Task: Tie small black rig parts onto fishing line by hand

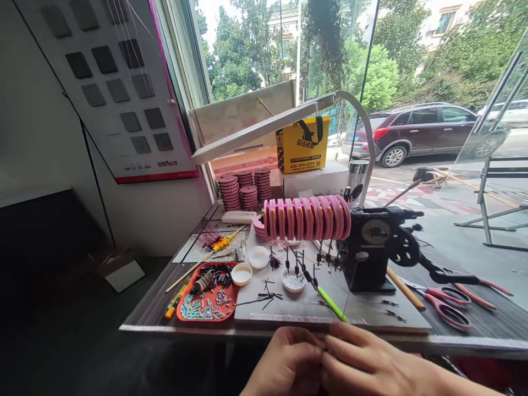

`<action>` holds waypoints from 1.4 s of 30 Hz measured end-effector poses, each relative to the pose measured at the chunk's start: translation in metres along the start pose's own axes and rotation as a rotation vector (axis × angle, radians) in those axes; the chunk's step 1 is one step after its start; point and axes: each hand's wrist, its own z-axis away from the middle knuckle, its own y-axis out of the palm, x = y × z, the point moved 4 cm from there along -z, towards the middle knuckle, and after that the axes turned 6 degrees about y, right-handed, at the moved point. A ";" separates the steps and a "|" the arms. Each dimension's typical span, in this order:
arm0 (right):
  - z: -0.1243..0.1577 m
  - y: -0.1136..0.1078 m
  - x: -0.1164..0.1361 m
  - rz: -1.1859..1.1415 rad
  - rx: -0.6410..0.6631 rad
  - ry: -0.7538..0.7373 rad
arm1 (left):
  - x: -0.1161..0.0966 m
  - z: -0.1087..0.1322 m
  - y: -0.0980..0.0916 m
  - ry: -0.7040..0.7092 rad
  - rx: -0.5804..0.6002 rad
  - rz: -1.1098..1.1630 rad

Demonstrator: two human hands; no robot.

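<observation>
My left hand [284, 358] and my right hand [373, 360] meet in front of the table's near edge, their fingers bent and pinched together. Whatever lies between the fingertips is hidden or too small to make out. Just beyond them, a bright green stick [332, 305] with a dark tip lies on the pale work board [256, 311]. A small round dish [293, 281] of tiny clear and white pieces is farther in. Black stoppers with thin stems [297, 267] hang or stand around it, and short dark pieces [270, 296] are scattered to the left.
A black hand-cranked winder [369, 253] carries a row of pink spools [307, 220]. An orange-red tray [180, 308] of small metal and black parts is at left. Scissors [447, 308] lie at right. Behind are stacked spools [248, 196], a white lamp [264, 127] and a yellow bag [303, 146].
</observation>
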 end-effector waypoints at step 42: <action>-0.015 -0.017 0.006 0.176 -0.177 -0.020 | -0.034 0.007 0.013 0.039 0.032 -0.072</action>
